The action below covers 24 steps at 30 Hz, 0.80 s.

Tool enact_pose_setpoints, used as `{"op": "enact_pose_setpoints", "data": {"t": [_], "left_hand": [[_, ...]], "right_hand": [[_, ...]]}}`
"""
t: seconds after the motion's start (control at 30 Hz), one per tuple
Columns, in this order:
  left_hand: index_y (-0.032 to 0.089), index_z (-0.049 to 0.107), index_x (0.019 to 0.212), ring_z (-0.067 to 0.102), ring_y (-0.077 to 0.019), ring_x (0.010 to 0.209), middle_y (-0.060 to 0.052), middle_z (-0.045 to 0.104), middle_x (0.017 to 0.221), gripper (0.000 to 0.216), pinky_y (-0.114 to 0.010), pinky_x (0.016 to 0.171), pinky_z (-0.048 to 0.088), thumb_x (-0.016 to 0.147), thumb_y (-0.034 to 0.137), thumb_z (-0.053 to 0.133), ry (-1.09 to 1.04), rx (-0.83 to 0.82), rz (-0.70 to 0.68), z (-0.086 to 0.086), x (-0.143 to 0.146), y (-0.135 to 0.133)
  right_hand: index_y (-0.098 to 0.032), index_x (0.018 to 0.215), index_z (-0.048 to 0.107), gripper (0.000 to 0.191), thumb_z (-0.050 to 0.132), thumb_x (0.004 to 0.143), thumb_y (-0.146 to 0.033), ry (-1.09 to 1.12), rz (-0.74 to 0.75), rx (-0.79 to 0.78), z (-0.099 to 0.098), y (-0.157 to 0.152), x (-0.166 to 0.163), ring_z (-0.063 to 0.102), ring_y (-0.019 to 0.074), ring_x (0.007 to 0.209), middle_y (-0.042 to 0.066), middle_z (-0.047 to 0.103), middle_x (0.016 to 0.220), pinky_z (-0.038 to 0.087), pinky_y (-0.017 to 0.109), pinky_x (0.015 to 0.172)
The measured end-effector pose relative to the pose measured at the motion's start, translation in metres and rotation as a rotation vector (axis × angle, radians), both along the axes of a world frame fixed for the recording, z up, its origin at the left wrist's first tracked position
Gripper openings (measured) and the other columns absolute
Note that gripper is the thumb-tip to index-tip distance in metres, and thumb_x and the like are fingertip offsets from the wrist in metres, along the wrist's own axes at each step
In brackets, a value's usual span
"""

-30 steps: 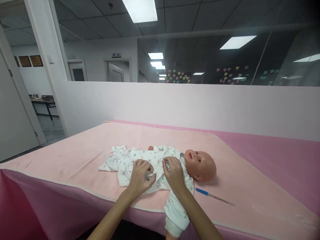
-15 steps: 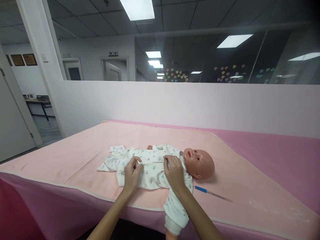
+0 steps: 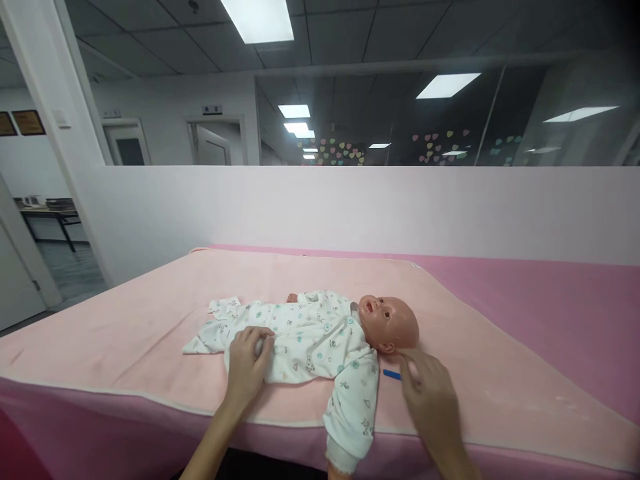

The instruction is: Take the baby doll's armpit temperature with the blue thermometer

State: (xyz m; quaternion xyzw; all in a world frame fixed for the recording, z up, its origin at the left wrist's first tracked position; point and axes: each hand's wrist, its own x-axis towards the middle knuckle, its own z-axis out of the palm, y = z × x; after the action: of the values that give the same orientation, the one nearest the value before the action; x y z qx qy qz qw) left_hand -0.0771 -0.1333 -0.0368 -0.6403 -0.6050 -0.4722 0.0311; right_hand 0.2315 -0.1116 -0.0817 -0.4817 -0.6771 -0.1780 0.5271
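Near the table's front edge (image 3: 140, 395), the left hand (image 3: 247, 367) touches the clothed doll (image 3: 320, 343); the right hand (image 3: 434, 400) partly hides a blue stick (image 3: 392, 375); whether either grips is unclear

Doll (image 3: 313, 343) on blanket (image 3: 145, 327), wall (image 3: 350, 210) behind

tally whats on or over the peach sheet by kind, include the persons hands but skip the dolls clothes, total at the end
doll: 1
blue stick, next to the right hand: 1
person's hands, that right hand and the left hand: 2
total: 4
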Motion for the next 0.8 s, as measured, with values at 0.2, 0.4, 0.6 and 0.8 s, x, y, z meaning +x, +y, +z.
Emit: {"op": "enact_pose_setpoints", "data": {"t": [0.2,0.4,0.6,0.8], "left_hand": [[0.025,0.059,0.086,0.046,-0.0229,0.095,-0.002,0.057,0.096,0.024,-0.039,0.082,0.033,0.085,0.035,0.038,0.058,-0.075,-0.028,-0.004,-0.008,-0.001],[0.024,0.060,0.082,0.048,-0.0225,0.094,-0.002,0.059,0.094,0.024,-0.039,0.083,0.034,0.084,0.033,0.038,0.050,-0.063,-0.032,-0.006,-0.010,0.003],[0.024,0.061,0.080,0.050,-0.0225,0.092,-0.002,0.061,0.092,0.025,-0.037,0.081,0.036,0.083,0.036,0.039,0.010,-0.024,-0.056,-0.006,-0.014,0.003],[0.023,0.061,0.079,0.052,-0.0220,0.089,-0.002,0.063,0.089,0.025,-0.035,0.078,0.040,0.081,0.038,0.042,-0.036,0.005,-0.087,-0.006,-0.016,0.003]], "right_hand": [[-0.019,0.080,0.066,0.031,0.041,0.080,-0.037,-0.116,-0.140,-0.423,-0.035,-0.013,0.082,0.060,0.0257,0.086,0.010,0.066,0.093,0.045,0.038,0.075],[-0.022,0.078,0.064,0.032,0.042,0.078,-0.046,0.144,0.071,-0.710,0.030,-0.030,0.064,0.062,0.0202,0.076,0.004,0.068,0.082,0.046,0.027,0.066],[-0.019,0.068,0.061,0.034,0.045,0.077,-0.047,0.134,0.151,-0.730,0.083,-0.026,0.036,0.053,0.0160,0.055,0.002,0.060,0.059,0.038,0.024,0.052],[-0.015,0.060,0.060,0.035,0.045,0.075,-0.043,0.300,0.329,-0.914,0.063,-0.021,0.020,0.049,0.0124,0.044,0.000,0.053,0.048,0.036,0.022,0.044]]}}
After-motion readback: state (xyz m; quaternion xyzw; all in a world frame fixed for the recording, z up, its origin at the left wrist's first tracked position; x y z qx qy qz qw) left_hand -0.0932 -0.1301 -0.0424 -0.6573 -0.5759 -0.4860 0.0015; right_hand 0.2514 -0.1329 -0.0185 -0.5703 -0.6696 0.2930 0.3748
